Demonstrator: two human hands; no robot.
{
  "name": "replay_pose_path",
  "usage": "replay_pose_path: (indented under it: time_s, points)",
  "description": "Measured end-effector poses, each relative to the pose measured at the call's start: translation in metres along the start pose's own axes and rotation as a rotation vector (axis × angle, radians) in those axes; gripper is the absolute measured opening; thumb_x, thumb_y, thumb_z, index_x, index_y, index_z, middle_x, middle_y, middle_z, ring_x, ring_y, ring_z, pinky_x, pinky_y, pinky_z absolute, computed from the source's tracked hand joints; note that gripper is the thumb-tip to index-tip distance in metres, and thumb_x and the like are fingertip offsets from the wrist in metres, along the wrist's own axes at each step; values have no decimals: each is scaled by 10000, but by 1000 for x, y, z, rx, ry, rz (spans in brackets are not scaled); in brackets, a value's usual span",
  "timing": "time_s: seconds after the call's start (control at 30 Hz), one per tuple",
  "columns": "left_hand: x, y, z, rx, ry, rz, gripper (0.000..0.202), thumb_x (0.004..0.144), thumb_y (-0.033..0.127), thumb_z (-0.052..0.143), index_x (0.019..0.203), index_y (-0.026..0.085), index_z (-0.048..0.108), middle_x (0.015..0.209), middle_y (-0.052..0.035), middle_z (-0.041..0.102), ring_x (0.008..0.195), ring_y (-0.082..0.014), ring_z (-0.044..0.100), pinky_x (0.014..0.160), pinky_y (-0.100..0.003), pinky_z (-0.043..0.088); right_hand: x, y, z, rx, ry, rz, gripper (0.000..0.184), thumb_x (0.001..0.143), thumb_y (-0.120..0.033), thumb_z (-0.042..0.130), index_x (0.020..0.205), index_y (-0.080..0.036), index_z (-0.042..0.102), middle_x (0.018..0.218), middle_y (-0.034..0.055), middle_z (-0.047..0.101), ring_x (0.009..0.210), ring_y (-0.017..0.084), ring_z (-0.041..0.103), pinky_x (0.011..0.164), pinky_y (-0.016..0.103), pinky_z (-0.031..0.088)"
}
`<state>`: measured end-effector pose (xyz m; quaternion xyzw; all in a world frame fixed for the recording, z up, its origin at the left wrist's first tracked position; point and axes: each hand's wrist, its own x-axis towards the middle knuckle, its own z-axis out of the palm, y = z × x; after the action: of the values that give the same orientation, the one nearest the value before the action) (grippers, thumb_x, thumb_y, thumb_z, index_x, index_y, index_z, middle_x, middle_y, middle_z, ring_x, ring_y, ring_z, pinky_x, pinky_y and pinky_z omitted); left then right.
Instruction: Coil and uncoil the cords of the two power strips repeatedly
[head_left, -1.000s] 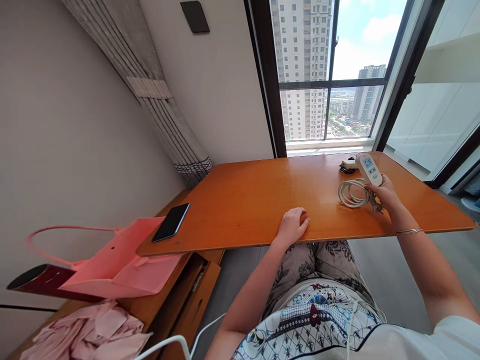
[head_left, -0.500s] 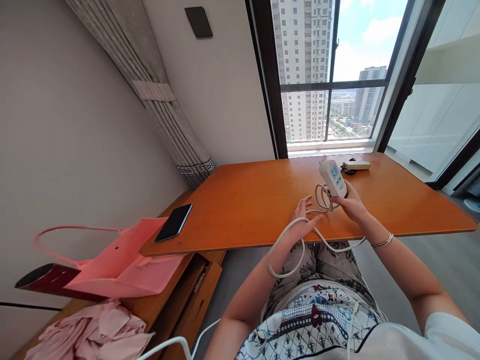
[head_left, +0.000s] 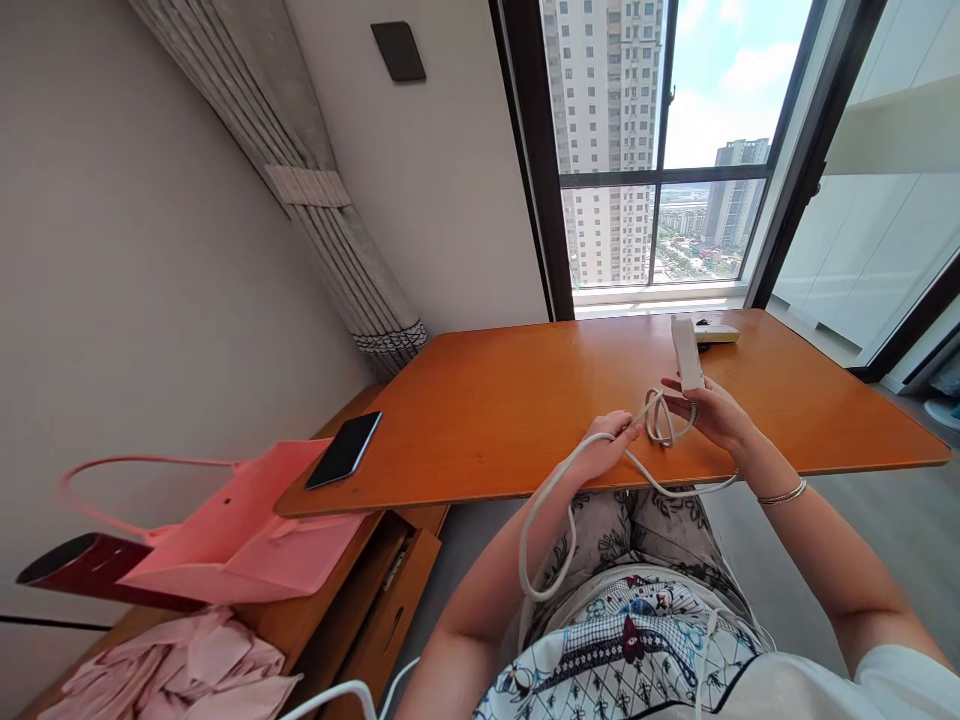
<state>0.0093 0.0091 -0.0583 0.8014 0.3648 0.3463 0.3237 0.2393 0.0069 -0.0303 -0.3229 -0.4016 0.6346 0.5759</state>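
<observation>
My right hand (head_left: 712, 413) grips a white power strip (head_left: 686, 352), held upright above the near edge of the orange wooden table (head_left: 495, 400). The strip's white cord (head_left: 551, 500) loops down from it over my lap. My left hand (head_left: 606, 442) pinches that cord just left of the strip, fingers closed round it. A bracelet circles my right wrist.
A black phone (head_left: 343, 448) lies at the table's near left corner. A small yellowish device (head_left: 715, 333) sits at the far edge by the window. Left of the table stand a pink bag (head_left: 240, 520), a dark red object and pink cloth on a lower wooden cabinet.
My right hand lifted the power strip off the table and brought it closer, turning it edge-on. The coiled cord came undone and hangs over my lap. My left hand left the table and took the cord.
</observation>
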Motion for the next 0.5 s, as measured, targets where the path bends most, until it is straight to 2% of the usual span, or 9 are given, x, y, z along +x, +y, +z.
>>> replay_pose_path:
  time_s: [0.1,0.2,0.27,0.33,0.4,0.5]
  points:
    - [5,0,-23,-332,188,-82,448,897,572,535,648,199,523,635,7,512,615,-131,454,635,-274,420,-6,-5,-14,-37,63,54,315,651,-196,852,888,-226,647,1053,37,757,902,219,751,805,347,646]
    - [8,1,-57,-659,366,-131,411,845,533,662,655,179,571,545,40,430,501,-86,342,528,-232,348,-9,-16,-34,66,191,0,289,667,-189,828,880,-217,634,885,12,733,777,168,732,677,277,641]
    - [8,3,-83,-839,428,-156,327,898,454,634,739,168,633,481,71,344,446,-76,288,516,-218,358,-10,-26,-53,150,304,-95,273,673,-167,805,866,-198,614,754,-24,661,618,89,652,550,178,571]
    - [7,2,-110,-977,499,-231,312,959,396,555,771,160,638,465,84,318,399,-65,259,507,-215,382,-9,-37,-74,200,425,-213,265,675,-135,788,795,-186,558,659,-67,555,500,32,520,433,113,443]
    - [7,-3,-138,-1061,575,-316,360,1006,372,456,766,156,617,465,78,347,370,-64,274,493,-217,397,-10,-47,-98,235,532,-293,296,703,-110,758,726,-190,474,592,-101,429,452,16,407,393,102,366]
    - [7,-18,-174,-1109,654,-501,444,1032,428,344,733,175,554,481,44,443,371,-97,402,456,-230,384,-12,-58,-133,274,714,-371,303,776,-83,682,705,-201,412,567,-116,319,424,21,301,371,108,325]
